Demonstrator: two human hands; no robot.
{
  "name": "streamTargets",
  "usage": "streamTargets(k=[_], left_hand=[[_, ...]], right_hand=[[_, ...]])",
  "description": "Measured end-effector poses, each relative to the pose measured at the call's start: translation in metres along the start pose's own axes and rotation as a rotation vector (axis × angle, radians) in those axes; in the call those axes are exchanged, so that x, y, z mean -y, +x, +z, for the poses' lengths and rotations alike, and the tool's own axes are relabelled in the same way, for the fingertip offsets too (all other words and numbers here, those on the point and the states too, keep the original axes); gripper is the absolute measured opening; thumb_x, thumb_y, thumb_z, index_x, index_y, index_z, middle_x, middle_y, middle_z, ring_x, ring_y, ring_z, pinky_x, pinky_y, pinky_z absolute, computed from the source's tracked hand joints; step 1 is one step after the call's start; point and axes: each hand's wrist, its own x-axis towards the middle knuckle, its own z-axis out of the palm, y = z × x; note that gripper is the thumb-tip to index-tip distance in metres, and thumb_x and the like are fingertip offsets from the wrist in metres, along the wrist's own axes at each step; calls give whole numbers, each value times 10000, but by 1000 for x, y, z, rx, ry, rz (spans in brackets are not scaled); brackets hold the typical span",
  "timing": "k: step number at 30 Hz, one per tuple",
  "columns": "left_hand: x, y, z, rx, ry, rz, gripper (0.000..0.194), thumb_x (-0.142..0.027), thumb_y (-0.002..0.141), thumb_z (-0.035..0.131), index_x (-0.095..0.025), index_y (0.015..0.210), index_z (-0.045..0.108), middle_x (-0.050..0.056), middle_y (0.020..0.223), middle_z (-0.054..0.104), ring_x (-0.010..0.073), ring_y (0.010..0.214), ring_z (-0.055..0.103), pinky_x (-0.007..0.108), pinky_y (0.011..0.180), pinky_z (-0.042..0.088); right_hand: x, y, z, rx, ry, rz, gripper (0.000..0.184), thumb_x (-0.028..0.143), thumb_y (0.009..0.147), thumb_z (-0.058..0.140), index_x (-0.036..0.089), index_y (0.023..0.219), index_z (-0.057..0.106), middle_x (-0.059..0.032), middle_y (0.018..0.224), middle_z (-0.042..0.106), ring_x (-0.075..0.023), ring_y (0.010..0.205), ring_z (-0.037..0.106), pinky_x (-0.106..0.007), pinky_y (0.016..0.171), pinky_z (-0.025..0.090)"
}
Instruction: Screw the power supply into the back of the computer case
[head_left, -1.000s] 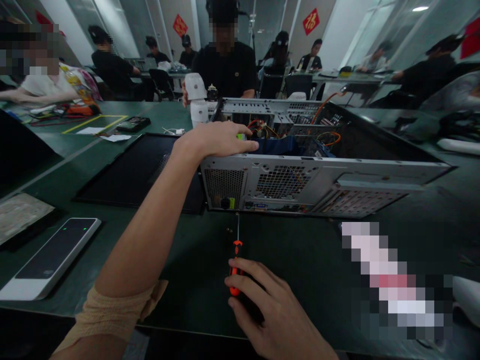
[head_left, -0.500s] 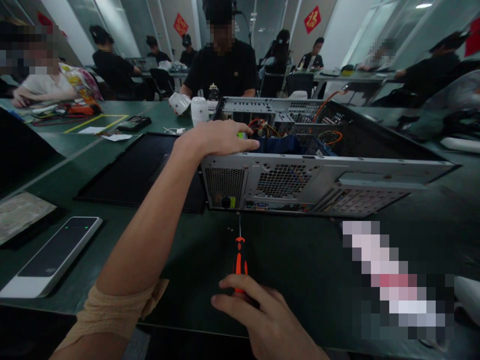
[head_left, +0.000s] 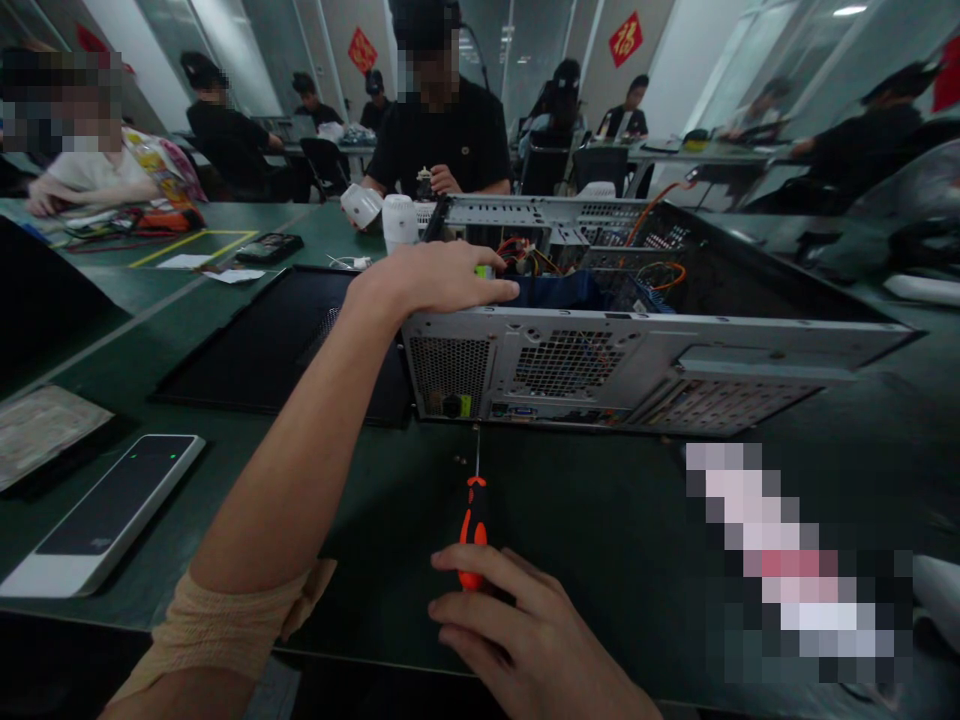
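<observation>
A desktop computer case (head_left: pixel 652 350) lies on its side, its open side up and its rear panel facing me. My left hand (head_left: pixel 427 275) rests over the upper rear edge at the left corner, fingers stretched out; some fingertips are hidden. Cables (head_left: pixel 529 255) show inside the case. In front of the panel, my right hand (head_left: pixel 517 620) has its fingers around the rear of an orange-and-black screwdriver (head_left: pixel 474 525). The shaft points away from me, and its tip meets the lower edge of the panel. A few tiny screws (head_left: pixel 461 460) lie beside the shaft.
A black side panel (head_left: pixel 247 340) lies flat left of the case. Nearer me are a white device with a dark screen (head_left: pixel 120 500) and a flat metallic block (head_left: pixel 49 435). White objects (head_left: pixel 399 220) stand behind the case, where a co-worker (head_left: pixel 442 130) sits.
The screwdriver handle has turned and shifted slightly left, and my right hand's fingers have changed position around its end. My left hand has stayed put. Across the table, the co-worker's hand has risen.
</observation>
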Motion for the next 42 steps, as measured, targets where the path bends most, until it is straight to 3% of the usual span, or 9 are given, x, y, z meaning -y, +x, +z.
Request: streamTargets(k=[3, 10, 16, 25, 31, 38, 42], left_hand=[[0, 0, 0, -3, 1, 0, 822, -782, 945, 362, -312, 1607, 488, 39, 1613, 549, 358, 1454, 538, 481, 1211, 373], [2, 2, 1, -13, 3, 14, 834, -783, 946, 353, -293, 1606, 492, 53, 1609, 555, 358, 1443, 549, 476, 1210, 378], [2, 3, 1, -8, 4, 17, 825, -784, 941, 362, -305, 1598, 501, 40, 1594, 570, 356, 1426, 567, 478, 1196, 397], [1, 2, 0, -5, 4, 16, 845, -781, 941, 353, -286, 1612, 487, 50, 1604, 561, 361, 1432, 560, 482, 1203, 393], [1, 1, -1, 0, 4, 6, 854, -800, 930, 341, -304, 1611, 480, 33, 1622, 540, 350, 1434, 552, 475, 1216, 380], [4, 3, 1, -4, -14, 24, 853, -797, 926, 366, -294, 1603, 493, 53, 1607, 557, 361, 1426, 557, 474, 1211, 378], [3, 3, 1, -3, -8, 20, 841, -798, 924, 367, -314, 1600, 493, 32, 1599, 564, 355, 1421, 560, 468, 1204, 380]], right_hand=[[5, 2, -3, 12, 8, 19, 191, 346, 1052, 653, 323, 1239, 684, 26, 1431, 682, -151, 1250, 698, -289, 1116, 551], [5, 1, -6, -5, -27, -10, 394, 53, 1016, 452, 285, 1253, 665, 25, 1446, 672, -120, 1264, 673, -244, 1104, 535], [-1, -1, 2, -12, -152, -43, 469, -32, 905, 490, 270, 1227, 648, 19, 1334, 731, -187, 1091, 705, -354, 1011, 589], [2, 4, 0, -95, -236, -53, 450, -31, 895, 548, 233, 1240, 667, -72, 1186, 716, -217, 931, 649, -349, 775, 606], [4, 5, 0, -128, -226, 22, 399, 43, 924, 667, 255, 1263, 658, -82, 1135, 652, -223, 923, 650, -370, 763, 609], [5, 10, 1, -198, -199, 74, 95, 154, 1001, 628, 213, 1076, 634, -69, 1065, 670, -215, 914, 646, -359, 794, 583], [7, 9, -1, -132, -212, 89, 324, 161, 1006, 597, 246, 1318, 615, -61, 1065, 676, -219, 907, 650, -371, 791, 582]])
